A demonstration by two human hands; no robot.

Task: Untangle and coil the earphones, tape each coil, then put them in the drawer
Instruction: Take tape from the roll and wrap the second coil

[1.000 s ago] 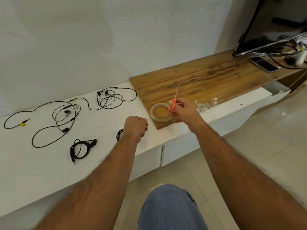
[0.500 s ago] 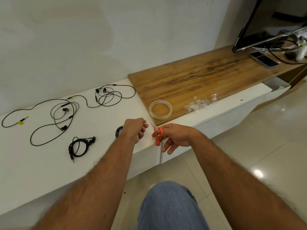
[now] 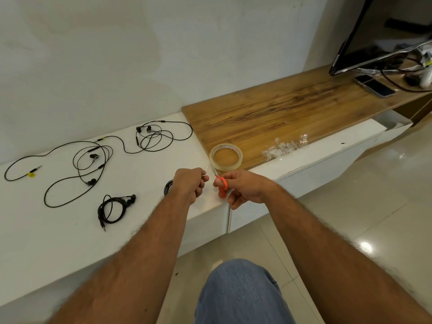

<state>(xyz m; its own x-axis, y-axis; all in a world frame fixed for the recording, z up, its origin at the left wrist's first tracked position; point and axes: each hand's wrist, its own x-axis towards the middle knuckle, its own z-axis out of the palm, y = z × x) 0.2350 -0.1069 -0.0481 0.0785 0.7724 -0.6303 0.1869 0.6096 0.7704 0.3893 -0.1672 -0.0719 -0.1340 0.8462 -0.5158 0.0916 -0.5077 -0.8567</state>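
White counter (image 3: 58, 230) runs along the wall in front of me, with a wooden top (image 3: 280, 113) on its far right part. My left hand (image 3: 189, 185) hovers over the near edge, its fingers curled and pinching a strip of clear tape (image 3: 208, 170). My right hand (image 3: 243, 188) sits just beside it, fingers gripping orange-handled scissors (image 3: 221, 183) whose blades point up toward the tape roll (image 3: 226, 156). That roll lies at the wooden top's near left corner. Just left of my left hand a small black earphone coil (image 3: 168, 187) peeks out, partly hidden. Another coiled earphone (image 3: 114, 209) lies further left. Two uncoiled earphones sprawl beyond: one (image 3: 77, 169) far left, one (image 3: 154, 139) near the wall. Crumpled tape scraps (image 3: 282, 147) lie right of the roll. The drawer (image 3: 392, 123) stands open at far right.
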